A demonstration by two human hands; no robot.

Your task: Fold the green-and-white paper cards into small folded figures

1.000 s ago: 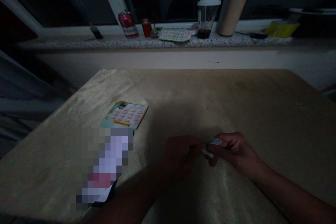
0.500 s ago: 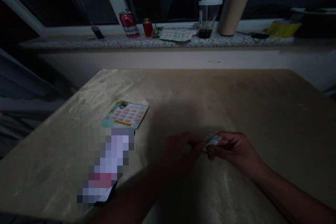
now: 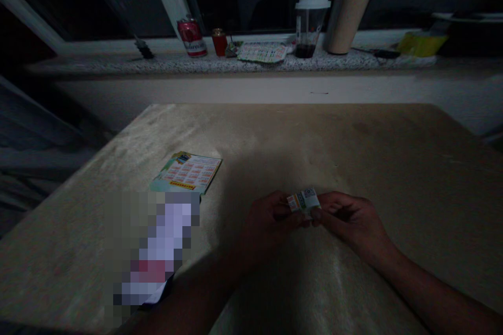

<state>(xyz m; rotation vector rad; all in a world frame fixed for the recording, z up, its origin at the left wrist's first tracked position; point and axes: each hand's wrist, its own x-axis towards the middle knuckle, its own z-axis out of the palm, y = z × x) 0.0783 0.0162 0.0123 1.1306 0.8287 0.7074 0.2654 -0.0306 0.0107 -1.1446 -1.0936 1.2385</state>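
Above the right-of-centre part of the table, a small folded piece of printed paper [image 3: 305,200] is pinched between both hands. It shows white, green and orange print and a dark square code. My left hand [image 3: 268,222] grips its left end, thumb in front. My right hand [image 3: 351,217] holds the right end between thumb and fingers. Some fingertips are hidden behind the paper. Left of the hands, a printed sheet or booklet [image 3: 190,171] with rows of red-and-white boxes lies flat. Nearer me lies a lit phone [image 3: 163,241], its screen blurred out, partly behind my left forearm.
The pale table [image 3: 373,146] ends at a wall. On the granite windowsill [image 3: 165,64] stand a red can [image 3: 192,38], a small red jar [image 3: 219,43], a crumpled printed paper [image 3: 262,52], a lidded cup with a straw [image 3: 309,26], a cardboard tube [image 3: 353,5] and a yellow item [image 3: 422,43].
The paper has turned to face me, showing more of its printed side, and sits slightly further left. My left fingers have shifted onto its left end. The sheet and phone stay put.
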